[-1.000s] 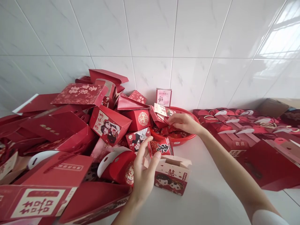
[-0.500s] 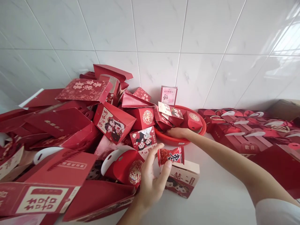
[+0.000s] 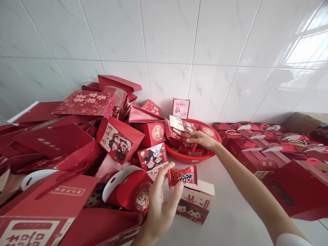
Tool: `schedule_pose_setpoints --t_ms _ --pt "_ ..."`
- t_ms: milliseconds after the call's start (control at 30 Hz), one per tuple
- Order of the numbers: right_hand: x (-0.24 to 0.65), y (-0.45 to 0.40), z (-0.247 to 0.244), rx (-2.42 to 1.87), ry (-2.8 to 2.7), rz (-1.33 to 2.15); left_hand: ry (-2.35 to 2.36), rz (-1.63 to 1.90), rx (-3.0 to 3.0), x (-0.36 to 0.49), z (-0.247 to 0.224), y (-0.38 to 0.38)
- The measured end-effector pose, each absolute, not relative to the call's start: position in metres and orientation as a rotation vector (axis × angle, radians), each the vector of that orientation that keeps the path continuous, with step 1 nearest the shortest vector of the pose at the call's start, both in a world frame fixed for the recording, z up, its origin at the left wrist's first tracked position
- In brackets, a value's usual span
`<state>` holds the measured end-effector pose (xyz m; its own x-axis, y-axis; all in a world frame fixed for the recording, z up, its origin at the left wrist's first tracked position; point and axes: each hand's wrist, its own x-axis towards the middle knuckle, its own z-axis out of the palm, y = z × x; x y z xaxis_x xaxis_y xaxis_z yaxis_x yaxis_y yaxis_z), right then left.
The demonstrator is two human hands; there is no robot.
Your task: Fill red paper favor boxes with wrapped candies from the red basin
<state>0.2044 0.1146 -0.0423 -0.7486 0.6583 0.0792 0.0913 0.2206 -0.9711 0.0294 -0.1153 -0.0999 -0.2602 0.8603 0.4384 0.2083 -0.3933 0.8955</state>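
Observation:
Between thumb and fingers, my left hand (image 3: 162, 205) pinches a red wrapped candy (image 3: 182, 176) with dark lettering on a white patch. Behind and below that candy, a small cream and red box (image 3: 196, 201) with cartoon figures stands on the pale surface. My right hand (image 3: 202, 139) is over the red plastic basket (image 3: 184, 158), its fingers closed on a small gold and red piece (image 3: 187, 135) whose kind I cannot make out. Several boxes and red items lie in the basket, among them a red box with a gold round emblem (image 3: 208, 131).
A large heap of red gift boxes (image 3: 61, 131) covers the left side. Rows of red handled boxes (image 3: 258, 150) stand on the right, with a cardboard box (image 3: 307, 122) behind. A pink card (image 3: 180, 108) stands against the tiled wall (image 3: 169, 30).
My right hand has risen from inside the basket and now has a small piece in its fingers. My left hand still holds the red candy. The view has shifted slightly.

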Motion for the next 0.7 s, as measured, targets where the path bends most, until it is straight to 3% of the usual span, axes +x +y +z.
schedule_pose_setpoints --t_ms 233,433,700 --pt "0.2077 0.1080 -0.0388 -0.782 -1.763 1.630 1.324 1.723 1.470 0.0306 -0.0983 -0.1150" --pt "0.2091 0.1111 -0.0416 -1.058 -1.958 1.358 1.344 1.721 1.443 0.0310 -0.1000 -0.1149" --pt "0.2081 0.1093 -0.0467 -1.049 -1.970 1.202 1.346 1.741 1.447 0.0320 -0.1001 -0.1157"
